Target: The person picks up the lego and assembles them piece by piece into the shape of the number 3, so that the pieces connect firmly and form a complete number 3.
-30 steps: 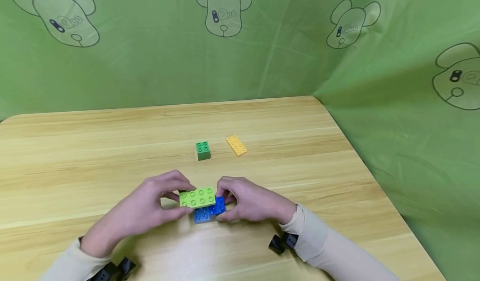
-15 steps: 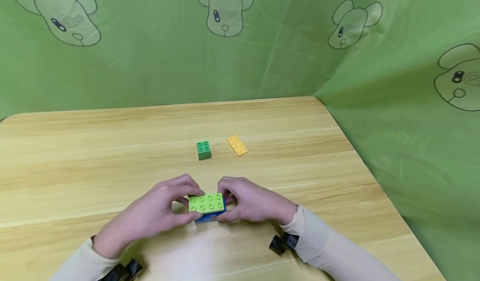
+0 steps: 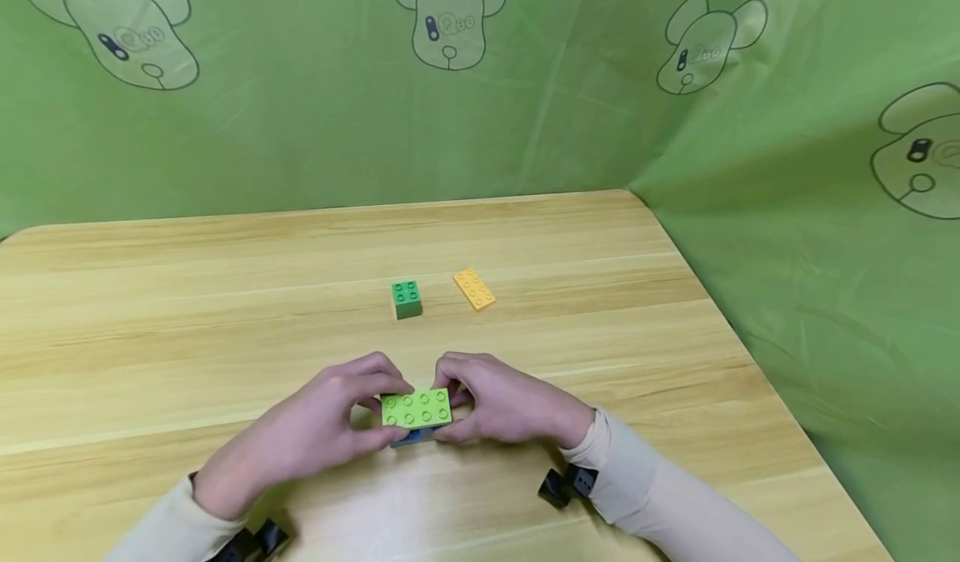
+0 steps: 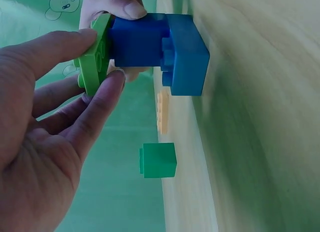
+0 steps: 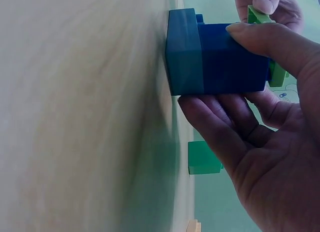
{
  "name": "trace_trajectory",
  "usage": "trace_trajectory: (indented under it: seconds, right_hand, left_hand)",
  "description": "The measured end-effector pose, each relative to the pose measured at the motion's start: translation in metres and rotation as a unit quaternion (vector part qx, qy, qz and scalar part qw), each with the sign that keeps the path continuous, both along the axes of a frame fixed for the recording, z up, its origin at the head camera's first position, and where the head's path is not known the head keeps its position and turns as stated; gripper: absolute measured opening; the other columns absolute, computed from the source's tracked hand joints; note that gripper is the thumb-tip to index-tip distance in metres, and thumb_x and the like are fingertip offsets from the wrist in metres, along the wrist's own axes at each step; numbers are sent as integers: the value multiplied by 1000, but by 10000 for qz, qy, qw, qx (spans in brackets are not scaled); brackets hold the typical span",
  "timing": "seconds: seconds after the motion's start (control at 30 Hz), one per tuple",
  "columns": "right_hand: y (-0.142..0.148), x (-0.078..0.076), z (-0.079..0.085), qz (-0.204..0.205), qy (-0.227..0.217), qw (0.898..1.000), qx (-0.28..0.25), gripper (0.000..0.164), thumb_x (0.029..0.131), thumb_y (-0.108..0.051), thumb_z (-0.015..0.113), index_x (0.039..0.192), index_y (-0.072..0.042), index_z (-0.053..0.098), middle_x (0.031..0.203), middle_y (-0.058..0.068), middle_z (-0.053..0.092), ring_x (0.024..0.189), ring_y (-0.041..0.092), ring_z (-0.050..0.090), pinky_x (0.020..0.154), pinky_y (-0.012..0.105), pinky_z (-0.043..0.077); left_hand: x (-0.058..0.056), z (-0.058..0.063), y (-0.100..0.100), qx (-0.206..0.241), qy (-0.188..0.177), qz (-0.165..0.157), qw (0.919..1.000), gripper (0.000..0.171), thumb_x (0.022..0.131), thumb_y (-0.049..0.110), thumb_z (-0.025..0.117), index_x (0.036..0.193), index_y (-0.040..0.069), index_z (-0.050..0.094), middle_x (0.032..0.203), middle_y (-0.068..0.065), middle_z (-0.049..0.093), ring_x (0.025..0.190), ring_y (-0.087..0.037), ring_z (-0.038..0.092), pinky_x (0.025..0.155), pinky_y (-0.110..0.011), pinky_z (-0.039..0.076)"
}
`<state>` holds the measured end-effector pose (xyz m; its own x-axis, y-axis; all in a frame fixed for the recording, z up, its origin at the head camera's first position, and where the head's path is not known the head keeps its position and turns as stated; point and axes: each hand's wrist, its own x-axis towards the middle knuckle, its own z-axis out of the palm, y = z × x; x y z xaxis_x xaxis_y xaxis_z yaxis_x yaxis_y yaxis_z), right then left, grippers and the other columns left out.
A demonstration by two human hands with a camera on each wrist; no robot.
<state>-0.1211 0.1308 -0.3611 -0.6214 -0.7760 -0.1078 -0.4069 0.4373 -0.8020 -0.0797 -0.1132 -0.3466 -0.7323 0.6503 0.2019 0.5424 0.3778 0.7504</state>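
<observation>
My left hand (image 3: 322, 420) pinches a thin lime-green building plate (image 3: 416, 408) between thumb and fingers. In the left wrist view the lime plate (image 4: 95, 56) sits over the studs of a dark blue brick (image 4: 140, 41), its near end reaching past the brick. That dark blue brick stands on one end of a lighter blue brick (image 4: 189, 56), whose bare studs show on the other end. My right hand (image 3: 502, 399) grips the dark blue brick (image 5: 232, 61) from the right side, thumb on one face and fingers opposite. From the head view, the plate hides most of both blue bricks.
A green square brick (image 3: 407, 299) stands farther back on the wooden table (image 3: 187, 312). To its right lies a flat yellow-orange plate (image 3: 474, 289). Green cloth (image 3: 315, 128) printed with mouse-like heads hangs behind the table and along its right side.
My left hand has brought the lime plate rightward and toward me, over the dark blue brick, covering most of the blue bricks from above. The right hand has stayed in place.
</observation>
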Motion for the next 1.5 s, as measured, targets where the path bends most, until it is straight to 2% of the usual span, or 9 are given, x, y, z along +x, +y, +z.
trace_trajectory:
  seconds: [0.3,0.47,0.67,0.97,1.17,1.3,1.4,1.5]
  right_hand:
    - [0,1,0,-11,-109,9999,-2,32,78,-9,84,91,-15,54,97,-5,59,89,7,61,79,25,55]
    - [0,1,1,13,-84,9999,72,32,79,-10,83,92,-15,54,98,-5,58,91,8,60,79,24,55]
    - [0,3,4,72,102,9998,169,31,81,-11,82,92,-15,53,97,-5,57,91,6,59,78,23,55]
    - [0,4,4,81,79,9998,139,30,82,-11,81,93,-15,53,99,-5,56,93,5,60,80,23,55]
    - [0,5,2,65,31,9999,96,30,82,-10,81,93,-15,53,99,-5,56,93,5,61,80,22,55]
    - [1,5,2,52,11,10000,28,30,82,-10,81,94,-15,54,99,-5,56,94,5,60,81,22,54]
    - [2,5,3,53,38,10000,28,30,82,-15,82,100,-15,59,101,-7,57,95,4,60,83,22,54]
    - [6,5,5,197,222,9995,68,40,82,-26,82,117,-15,66,102,-10,58,94,5,59,84,24,53]
  left_hand:
    - [0,2,3,-207,23,65,9998,30,83,9,79,112,6,71,101,9,59,82,-4,59,70,-26,56]
    - [0,3,4,-324,101,120,9994,30,83,11,80,111,8,72,100,11,58,81,-8,58,64,-26,54]
    - [0,3,4,-296,137,135,9994,31,80,9,82,109,6,73,92,13,55,76,-10,59,62,-25,53]
    - [-3,8,6,-355,-232,126,9990,31,78,7,82,107,0,73,86,11,54,71,-1,59,61,-23,54]
    - [-5,11,7,-240,-733,169,9969,31,76,3,82,105,-1,73,86,8,58,70,-4,62,60,-24,55]
    - [-5,12,7,-195,-919,183,9954,31,75,2,82,105,-1,74,86,7,60,69,-5,63,60,-25,56]
    - [-5,13,8,-149,-903,142,9957,30,75,1,82,105,-2,74,87,7,60,69,-6,63,60,-25,56]
    - [-5,13,9,-119,-849,104,9963,31,75,0,81,105,-2,74,86,7,60,70,-7,63,60,-24,56]
